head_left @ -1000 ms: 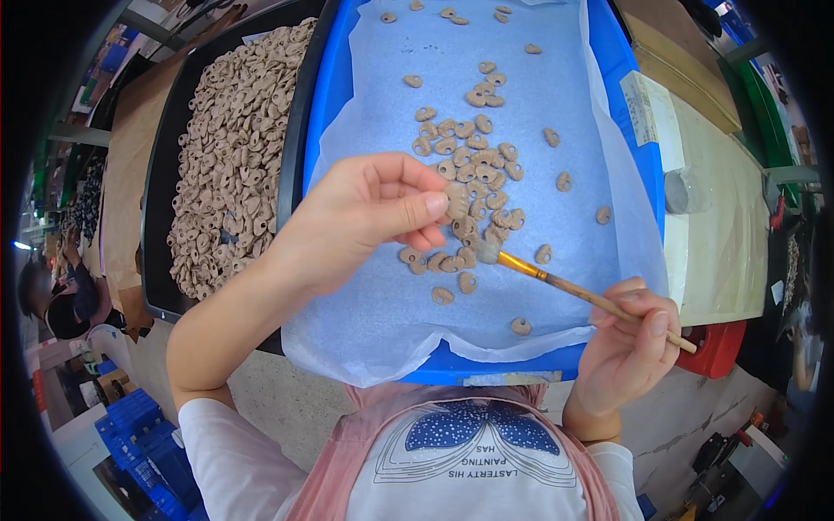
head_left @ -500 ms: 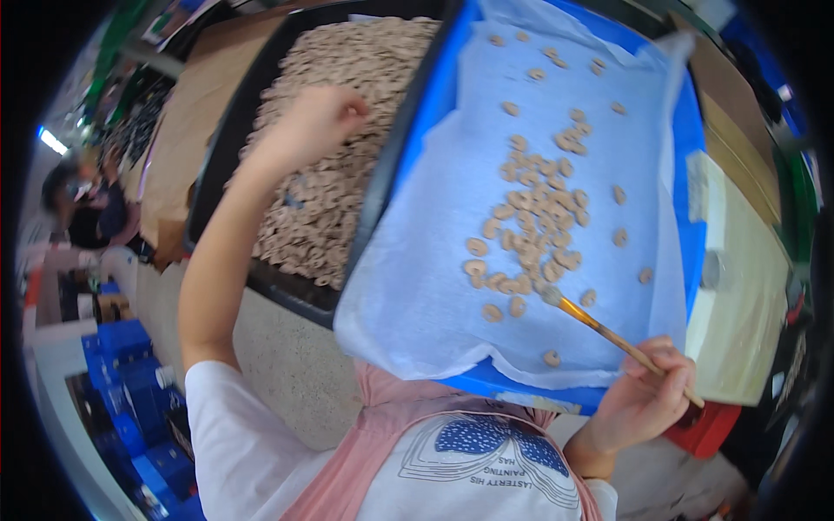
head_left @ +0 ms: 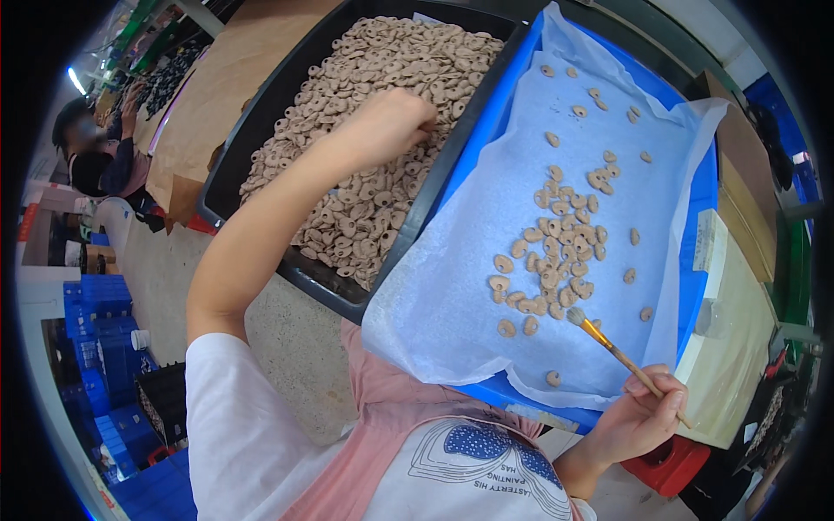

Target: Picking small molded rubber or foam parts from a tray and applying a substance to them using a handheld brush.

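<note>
Left hand [head_left: 395, 126] curled over tan, holed oval pieces [head_left: 369, 213] in the black plastic tray [head_left: 326, 293], catch impossible to tell, while the right hand [head_left: 645, 414] gripped the slim wooden paintbrush [head_left: 621, 357] far back, seemingly for reach across white paper [head_left: 452, 321].

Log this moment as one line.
Left hand: over tan pieces in black tray, grasp unclear | Right hand: gripping brush | Blue tray: lined with paper, holding more tan pieces

Worker's clothing: white T-shirt [head_left: 408, 499] with loose, short left sleeve [head_left: 226, 391]; chest print [head_left: 478, 440] of blue, white-speckled wing shapes, fine dark outlines and small lettering [head_left: 512, 478]; dusty-pink overgarment [head_left: 382, 378]; hands [head_left: 391, 126] bare.
</note>
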Tool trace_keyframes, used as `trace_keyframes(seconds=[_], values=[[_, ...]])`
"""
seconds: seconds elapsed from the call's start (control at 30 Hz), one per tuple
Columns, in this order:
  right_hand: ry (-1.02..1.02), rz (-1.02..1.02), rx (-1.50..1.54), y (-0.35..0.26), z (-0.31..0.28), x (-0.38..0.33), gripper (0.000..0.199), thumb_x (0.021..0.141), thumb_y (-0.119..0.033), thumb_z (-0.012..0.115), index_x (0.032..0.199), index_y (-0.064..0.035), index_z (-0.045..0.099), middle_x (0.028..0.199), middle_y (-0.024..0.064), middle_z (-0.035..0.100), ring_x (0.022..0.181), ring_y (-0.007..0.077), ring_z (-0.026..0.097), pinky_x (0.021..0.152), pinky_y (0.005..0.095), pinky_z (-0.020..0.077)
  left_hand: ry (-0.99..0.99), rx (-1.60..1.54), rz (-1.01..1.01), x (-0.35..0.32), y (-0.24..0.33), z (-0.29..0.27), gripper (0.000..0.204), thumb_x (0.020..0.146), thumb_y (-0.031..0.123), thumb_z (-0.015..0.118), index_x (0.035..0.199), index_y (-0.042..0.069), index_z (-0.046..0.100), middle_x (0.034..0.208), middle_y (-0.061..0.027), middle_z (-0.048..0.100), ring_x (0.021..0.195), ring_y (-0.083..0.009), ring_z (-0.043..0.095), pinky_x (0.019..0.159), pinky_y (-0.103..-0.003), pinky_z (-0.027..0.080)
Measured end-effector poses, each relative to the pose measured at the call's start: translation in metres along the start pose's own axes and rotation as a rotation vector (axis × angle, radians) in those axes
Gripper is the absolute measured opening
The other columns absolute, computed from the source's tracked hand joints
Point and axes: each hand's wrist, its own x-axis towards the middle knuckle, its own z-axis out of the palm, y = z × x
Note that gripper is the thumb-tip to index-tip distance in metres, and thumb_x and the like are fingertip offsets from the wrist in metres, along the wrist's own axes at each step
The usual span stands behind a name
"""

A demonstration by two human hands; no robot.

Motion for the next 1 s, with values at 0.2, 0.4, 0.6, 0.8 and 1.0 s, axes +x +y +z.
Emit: trace_keyframes(seconds=[0.2, 0.4, 0.6, 0.8, 1.0], values=[[-0.009, -0.005, 0.015, 0.001, -0.002, 0.001, 0.029, 0.091, -0.022, 0.036, 0.079, -0.0006, 0.050, 0.054, 0.0072, 0.043, 0.055, 0.0153, 0.042, 0.048, 0.0229, 0.0314, -0.156, -0.861, -0.373, -0.006, 0.044, -0.053, 0.015, 0.079, 0.015, 0.059, 0.078, 0.000, 0.057, 0.075, -0.0028, 0.061, 0.063, -0.0078, 0.055, 0.057, -0.021, 0.044], [-0.073, -0.070, 0.088, 0.001, -0.007, -0.002, 0.031, 0.093, -0.028, 0.033, 0.087, -0.0019, 0.049, 0.060, 0.0123, 0.051, 0.059, 0.0181, 0.045, 0.048, 0.0246, 0.0395, 0.073, -0.583, 0.292, -0.016, 0.129, -0.055, 0.009, 0.073, 0.001, 0.060, 0.081, -0.001, 0.057, 0.079, -0.0079, 0.060, 0.063, -0.0115, 0.057, 0.054, -0.022, 0.047], [-0.114, -0.019, 0.262, -0.001, -0.008, 0.003, 0.033, 0.094, -0.030, 0.031, 0.087, -0.0032, 0.049, 0.060, 0.0122, 0.052, 0.060, 0.0188, 0.047, 0.048, 0.0240, 0.0397, 0.476, -0.240, 0.914, -0.021, 0.148, -0.033, 0.022, 0.062, -0.005, 0.063, 0.083, -0.006, 0.056, 0.079, -0.0159, 0.059, 0.065, -0.0237, 0.061, 0.052, -0.028, 0.051], [-0.213, 0.019, 0.336, 0.001, -0.018, 0.004, 0.032, 0.094, -0.030, 0.032, 0.086, -0.0036, 0.049, 0.059, 0.0118, 0.053, 0.056, 0.0182, 0.048, 0.048, 0.0234, 0.0385, 0.457, -0.349, 0.950, -0.020, 0.146, -0.027, 0.022, 0.065, -0.006, 0.063, 0.084, -0.007, 0.053, 0.082, -0.0182, 0.057, 0.065, -0.0251, 0.061, 0.054, -0.030, 0.052], [-0.239, 0.025, 0.312, 0.001, -0.017, 0.005, 0.032, 0.094, -0.029, 0.034, 0.085, -0.0030, 0.049, 0.060, 0.0117, 0.052, 0.057, 0.0180, 0.048, 0.048, 0.0232, 0.0389, 0.488, -0.362, 0.981, -0.021, 0.147, -0.022, 0.025, 0.066, -0.004, 0.064, 0.087, -0.006, 0.051, 0.082, -0.0170, 0.057, 0.065, -0.0250, 0.060, 0.053, -0.030, 0.052]])
